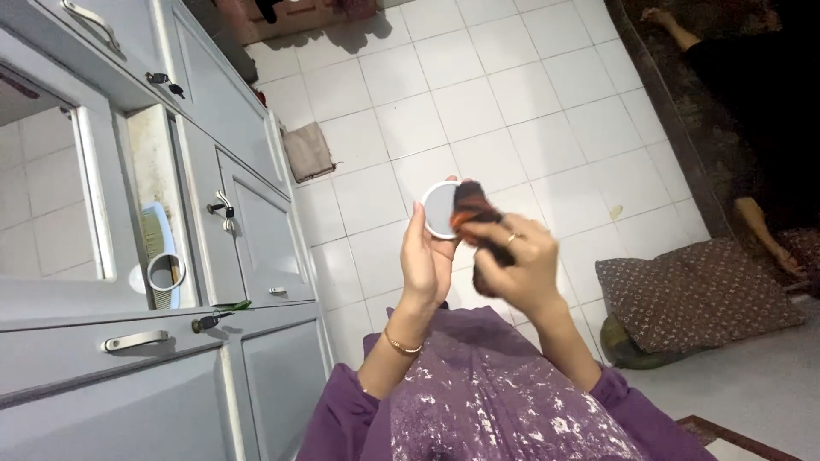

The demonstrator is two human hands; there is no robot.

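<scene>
My left hand [424, 260] holds a small round mirror [439, 209] with a white rim, its face turned toward me. My right hand [523, 260], with a ring on one finger, grips a dark cloth with orange patches [472, 215] and presses it against the mirror's right side. Both hands are raised in front of my purple patterned clothing [478, 401]. A thin bracelet sits on my left wrist.
A grey cabinet [248, 248] with drawers, keys and metal handles stands at my left, with a blue comb [158, 248] on an open shelf. White floor tiles [512, 94] lie below. A patterned cushion [696, 294] and another person's arm [760, 226] are at the right.
</scene>
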